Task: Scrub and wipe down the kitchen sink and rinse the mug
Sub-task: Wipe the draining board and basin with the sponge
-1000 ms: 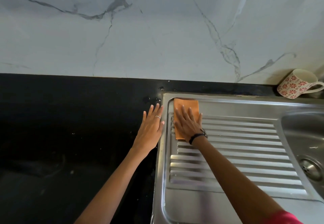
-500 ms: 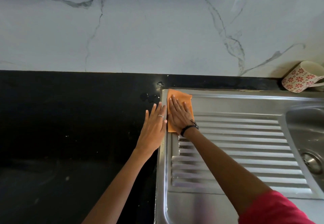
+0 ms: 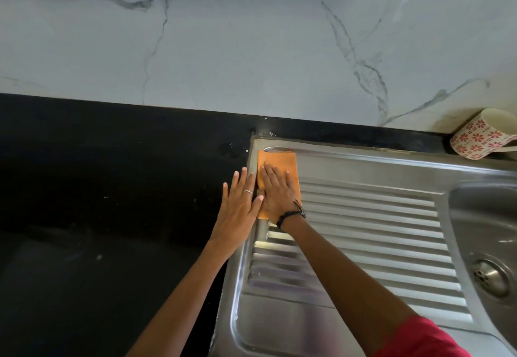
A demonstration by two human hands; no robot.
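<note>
right hand (image 3: 277, 193) flat, fingers straight, pressing orange cloth (image 3: 279, 162) on steel sink drainboard (image 3: 372, 225) top-left corner, frame centre. left hand (image 3: 237, 205) flat on black desk (image 3: 112, 189). floral mug (image 3: 475, 138) far right, tilted.

One orange cloth (image 3: 280, 161), one patterned mug (image 3: 479, 135) and one steel sink (image 3: 377, 217) are in view. Two hands show: one left hand (image 3: 239, 211), one right hand (image 3: 277, 193)

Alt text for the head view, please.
The right hand presses an orange cloth flat on the far left corner of a steel sink drainboard. The left hand rests flat beside it; a mug lies tipped at far right.
</note>
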